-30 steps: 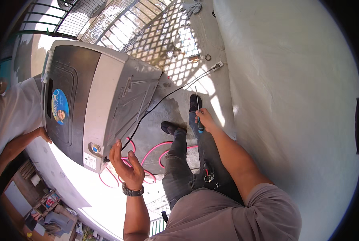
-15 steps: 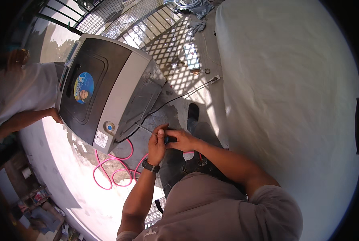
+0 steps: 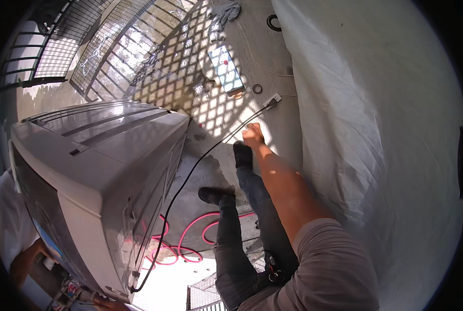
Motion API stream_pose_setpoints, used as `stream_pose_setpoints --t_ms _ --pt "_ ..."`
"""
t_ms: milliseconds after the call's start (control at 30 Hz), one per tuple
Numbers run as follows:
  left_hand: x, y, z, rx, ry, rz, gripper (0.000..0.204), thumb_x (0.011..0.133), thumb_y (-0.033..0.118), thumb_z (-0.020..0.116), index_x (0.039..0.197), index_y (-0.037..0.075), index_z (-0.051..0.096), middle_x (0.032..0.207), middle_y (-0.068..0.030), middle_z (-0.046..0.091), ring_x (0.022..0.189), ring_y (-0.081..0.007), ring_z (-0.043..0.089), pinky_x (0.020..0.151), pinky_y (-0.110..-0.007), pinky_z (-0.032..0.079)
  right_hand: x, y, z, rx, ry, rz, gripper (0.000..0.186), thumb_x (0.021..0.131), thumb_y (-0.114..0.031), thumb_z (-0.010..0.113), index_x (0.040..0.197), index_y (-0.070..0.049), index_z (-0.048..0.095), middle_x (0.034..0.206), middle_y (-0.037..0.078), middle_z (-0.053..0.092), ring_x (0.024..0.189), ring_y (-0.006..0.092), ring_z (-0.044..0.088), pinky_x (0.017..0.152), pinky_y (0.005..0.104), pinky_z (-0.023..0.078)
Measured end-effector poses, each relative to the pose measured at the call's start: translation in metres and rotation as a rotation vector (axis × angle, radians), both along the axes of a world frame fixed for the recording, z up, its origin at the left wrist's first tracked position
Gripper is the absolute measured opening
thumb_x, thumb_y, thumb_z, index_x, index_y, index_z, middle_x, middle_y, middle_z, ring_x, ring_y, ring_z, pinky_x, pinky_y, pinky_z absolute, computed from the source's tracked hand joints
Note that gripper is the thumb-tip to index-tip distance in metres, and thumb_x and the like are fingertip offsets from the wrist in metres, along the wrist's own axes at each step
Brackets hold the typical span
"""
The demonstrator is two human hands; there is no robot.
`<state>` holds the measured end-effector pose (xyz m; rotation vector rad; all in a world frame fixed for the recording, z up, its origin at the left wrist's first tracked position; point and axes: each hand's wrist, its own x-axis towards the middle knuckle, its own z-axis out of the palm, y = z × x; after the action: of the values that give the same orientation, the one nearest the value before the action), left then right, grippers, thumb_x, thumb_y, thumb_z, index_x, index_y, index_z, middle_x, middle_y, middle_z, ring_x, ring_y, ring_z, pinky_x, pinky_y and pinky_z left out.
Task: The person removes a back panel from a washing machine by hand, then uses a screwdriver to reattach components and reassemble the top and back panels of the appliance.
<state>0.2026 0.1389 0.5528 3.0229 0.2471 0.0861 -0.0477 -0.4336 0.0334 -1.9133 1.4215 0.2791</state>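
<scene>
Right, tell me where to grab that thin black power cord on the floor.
Probably grip the thin black power cord just behind its pale plug, coming from above. It lies flat and straight there on bare concrete floor, right beside the right hand.

We wear a short-sleeved shirt point(image 3: 330, 264) in a muted grey-mauve, its sleeve ending above the elbow and leaving our right forearm point(image 3: 280, 184) bare down to the right hand point(image 3: 253, 136). Our trousers point(image 3: 236, 243) are dark grey, with a small bunch of keys or clips point(image 3: 271, 270) hanging at the waist. Both shoes point(image 3: 216, 195) are black.
</scene>
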Motion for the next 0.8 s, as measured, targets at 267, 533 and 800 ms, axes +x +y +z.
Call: stream_pose_setpoints --t_ms 267,533,800 --pt "0.023 -0.007 -0.057 0.274 -0.145 0.034 0.051 0.104 0.026 0.039 0.143 -0.007 0.035 0.142 -0.0315 0.038 0.127 -0.045 0.043 0.109 -0.051 0.035 0.062 -0.118 -0.097 0.034 0.28 0.149 0.045 0.091 -0.021 0.057 0.134 -0.007 0.055 0.161 0.016 0.019 0.137 0.0405 0.039 0.113 0.0455 0.039" --pt "0.033 -0.021 -0.078 0.263 -0.191 0.018 0.043 0.103 0.026 0.044 0.136 -0.003 0.042 0.13 -0.0263 0.046 0.116 -0.0404 0.049 0.101 -0.047 0.04 0.062 -0.145 -0.165 -0.025 0.307 0.108 0.04 0.089 -0.008 0.055 0.129 -0.003 0.058 0.157 0.014 0.027 0.138 0.0399 0.037 0.115 0.0449 0.035" --pt "0.019 -0.002 -0.072 0.198 -0.221 0.03 0.036 0.101 0.025 0.05 0.128 0.001 0.05 0.119 -0.0212 0.054 0.105 -0.0357 0.055 0.093 -0.044 0.045 0.055 -0.1 -0.118 -0.268 -0.045 -0.296 0.036 0.089 -0.011 0.058 0.122 0.004 0.061 0.13 0.024 0.057 0.122 0.0402 0.053 0.105 0.0443 0.043"
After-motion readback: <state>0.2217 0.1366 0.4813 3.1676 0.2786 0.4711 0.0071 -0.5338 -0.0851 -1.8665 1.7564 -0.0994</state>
